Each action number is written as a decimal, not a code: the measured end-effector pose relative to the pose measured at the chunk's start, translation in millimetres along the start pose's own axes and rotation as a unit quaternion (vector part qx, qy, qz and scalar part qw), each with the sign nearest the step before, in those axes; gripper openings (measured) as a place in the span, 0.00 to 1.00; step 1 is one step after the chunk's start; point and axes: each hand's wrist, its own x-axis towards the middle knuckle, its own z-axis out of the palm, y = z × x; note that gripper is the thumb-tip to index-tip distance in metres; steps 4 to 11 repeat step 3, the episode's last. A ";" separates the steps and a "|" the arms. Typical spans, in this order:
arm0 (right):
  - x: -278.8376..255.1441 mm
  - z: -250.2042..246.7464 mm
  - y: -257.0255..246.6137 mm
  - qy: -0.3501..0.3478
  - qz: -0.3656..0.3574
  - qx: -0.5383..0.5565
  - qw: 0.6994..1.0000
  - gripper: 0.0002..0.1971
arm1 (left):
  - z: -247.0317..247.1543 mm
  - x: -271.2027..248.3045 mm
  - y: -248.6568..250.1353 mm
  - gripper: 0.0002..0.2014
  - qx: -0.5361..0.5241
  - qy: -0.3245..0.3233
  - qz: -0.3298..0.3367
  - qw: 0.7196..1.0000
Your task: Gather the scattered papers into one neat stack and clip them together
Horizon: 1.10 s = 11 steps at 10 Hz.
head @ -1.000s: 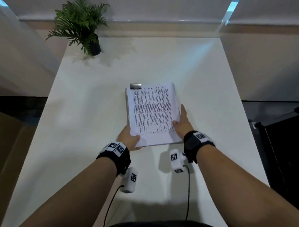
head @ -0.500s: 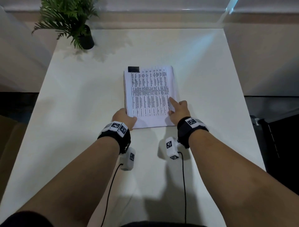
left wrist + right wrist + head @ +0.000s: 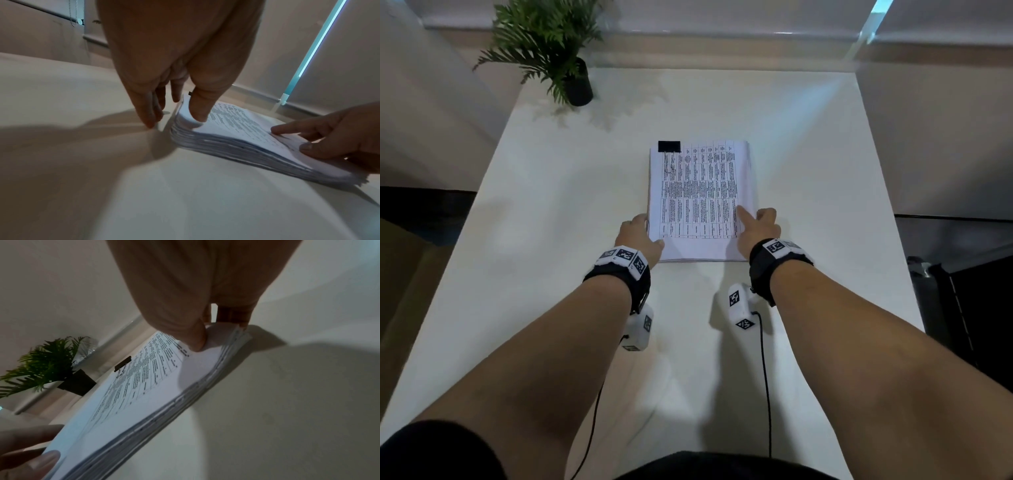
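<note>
A thick paper stack (image 3: pixel 702 198) with printed tables on top lies in the middle of the white table (image 3: pixel 551 240). A black binder clip (image 3: pixel 669 146) bites its far left corner. My left hand (image 3: pixel 637 233) is at the near left edge: the thumb presses on top and the straight fingers (image 3: pixel 150 120) touch the table beside the stack (image 3: pixel 236 129). My right hand (image 3: pixel 753 222) holds the near right edge, with index finger and thumb on top and the other fingers curled against the side. In the right wrist view the sheets (image 3: pixel 144 394) fan slightly under that hand (image 3: pixel 218 335).
A potted fern (image 3: pixel 551 44) in a black pot stands at the table's far left corner. A dark piece of furniture (image 3: pixel 962 308) stands off the right edge and a brown surface (image 3: pixel 400 291) lies off the left. Wrist-camera cables trail toward me.
My right hand went from lying flat along the stack's right edge to index on top with the other fingers curled. My left hand stays at the near left corner.
</note>
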 end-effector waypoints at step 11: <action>-30.8 -5.7 2.0 -0.051 -0.034 -0.089 0.994 0.25 | -0.3 -38.5 -4.9 0.20 0.033 -0.084 0.018 0.996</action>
